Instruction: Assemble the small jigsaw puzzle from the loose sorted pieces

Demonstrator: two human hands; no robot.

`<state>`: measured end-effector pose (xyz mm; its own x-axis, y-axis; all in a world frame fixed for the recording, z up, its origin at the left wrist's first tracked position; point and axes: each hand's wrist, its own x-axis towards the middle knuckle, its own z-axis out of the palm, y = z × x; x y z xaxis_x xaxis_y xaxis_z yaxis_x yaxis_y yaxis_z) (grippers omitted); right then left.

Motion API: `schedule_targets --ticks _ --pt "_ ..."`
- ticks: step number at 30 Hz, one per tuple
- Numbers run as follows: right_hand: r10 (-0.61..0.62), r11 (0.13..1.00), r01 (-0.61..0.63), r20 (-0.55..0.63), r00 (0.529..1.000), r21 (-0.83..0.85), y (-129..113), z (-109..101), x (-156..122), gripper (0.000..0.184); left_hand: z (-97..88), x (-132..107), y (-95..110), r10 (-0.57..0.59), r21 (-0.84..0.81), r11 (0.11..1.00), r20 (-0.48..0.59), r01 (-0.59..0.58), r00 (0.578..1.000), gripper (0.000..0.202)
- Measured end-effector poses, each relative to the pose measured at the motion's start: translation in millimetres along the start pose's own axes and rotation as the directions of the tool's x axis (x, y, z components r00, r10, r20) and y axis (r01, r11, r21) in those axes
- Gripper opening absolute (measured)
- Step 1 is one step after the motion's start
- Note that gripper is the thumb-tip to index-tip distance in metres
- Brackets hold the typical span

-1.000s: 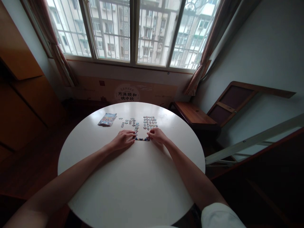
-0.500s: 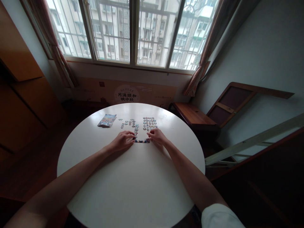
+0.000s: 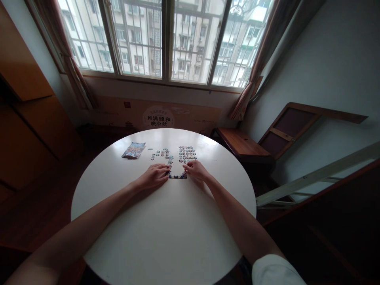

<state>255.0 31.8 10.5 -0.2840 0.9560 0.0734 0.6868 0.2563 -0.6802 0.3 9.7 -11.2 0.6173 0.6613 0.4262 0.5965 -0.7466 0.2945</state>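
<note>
A partly joined jigsaw puzzle (image 3: 177, 177) lies on the white round table (image 3: 166, 233), its bottom strip and parts of both sides forming a U. My left hand (image 3: 156, 174) rests with fingers stretched out along the left side, covering some of it. At the right side, the thumb and fingers of my right hand (image 3: 194, 169) are pinched together on a small puzzle piece, mostly hidden by the fingertips. Loose puzzle pieces (image 3: 164, 152) are scattered beyond my left hand. Further loose pieces stand in neat rows (image 3: 186, 149) beyond my right hand.
A colourful printed packet (image 3: 134, 150) lies at the table's far left. Behind the table are a printed board (image 3: 190, 114) and a barred window (image 3: 192, 43). To the right stand a wooden bench (image 3: 242, 141) and a pale slanted rail (image 3: 297, 188).
The fingers of my left hand have flattened and settled along the puzzle's left side. My right hand has shifted very slightly left, its pinch still at the right side.
</note>
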Motion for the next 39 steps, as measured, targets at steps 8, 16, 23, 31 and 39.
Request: schedule_targets --ticks 8,16,23,31,39 --pt "0.004 0.999 -0.005 0.011 1.0 0.04 1.8 0.9 0.3 0.039 -1.0 0.3 1.7 0.001 -0.028 1.0 -0.013 -0.001 1.0 0.033" --pt "0.009 0.997 -0.016 0.096 0.995 0.078 0.7 -0.2 2.1 0.041 -2.9 -0.2 4.1 -0.005 -0.04 0.999 -0.018 0.005 1.0 0.031" --pt "0.009 0.996 -0.019 0.106 0.994 0.09 1.8 -0.6 1.3 0.045 -5.4 0.0 6.8 -0.002 -0.058 0.998 -0.025 0.001 1.0 0.031" --pt "-0.027 0.998 0.02 0.117 0.993 0.062 2.2 -1.7 1.0 0.047 -7.8 -0.7 7.4 0.006 -0.064 0.998 -0.015 -0.007 1.0 0.029" --pt "-0.033 0.997 0.024 0.134 0.99 0.068 1.9 -1.3 0.6 0.048 -8.1 -1.0 7.5 0.006 -0.067 0.998 -0.011 -0.007 1.0 0.029"
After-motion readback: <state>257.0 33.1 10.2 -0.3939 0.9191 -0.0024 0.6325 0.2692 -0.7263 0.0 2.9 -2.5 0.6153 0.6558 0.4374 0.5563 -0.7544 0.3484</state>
